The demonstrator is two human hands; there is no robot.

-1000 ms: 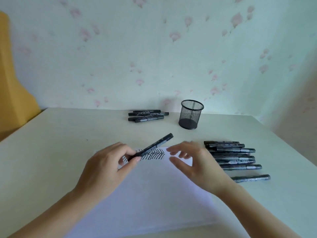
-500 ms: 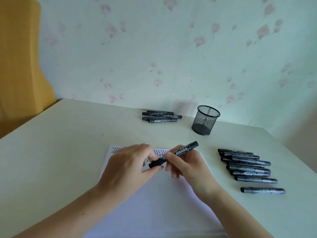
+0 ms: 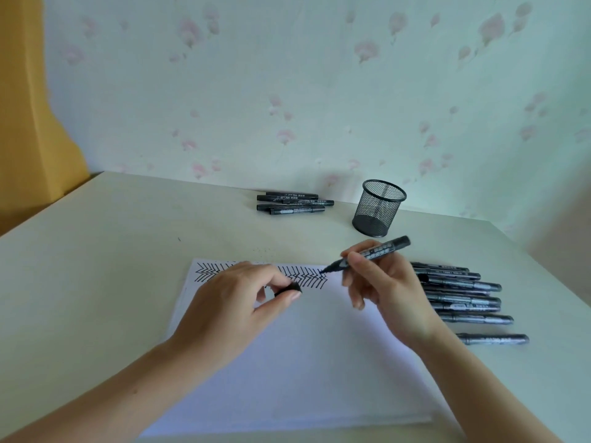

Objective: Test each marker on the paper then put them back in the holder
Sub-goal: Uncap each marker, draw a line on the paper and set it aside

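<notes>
A white sheet of paper (image 3: 303, 362) lies on the table with rows of black chevron strokes (image 3: 307, 276) along its far edge. My right hand (image 3: 383, 289) grips an uncapped black marker (image 3: 374, 252), its tip at the right end of the strokes. My left hand (image 3: 236, 302) pinches the marker's black cap (image 3: 289, 287) over the paper. A black mesh holder (image 3: 379, 207) stands at the back, with no markers visible in it. Several markers (image 3: 463, 295) lie in a row right of the paper. Another small group of markers (image 3: 292, 203) lies at the back, left of the holder.
The pale table (image 3: 96, 266) meets a flowered wall at the back. A yellow object (image 3: 28, 123) stands beyond the table's left edge. One marker (image 3: 492, 339) lies apart, nearest me on the right.
The cap came off the marker: my left hand now holds the cap alone, and my right hand moved the marker right and brought its tip down to the paper.
</notes>
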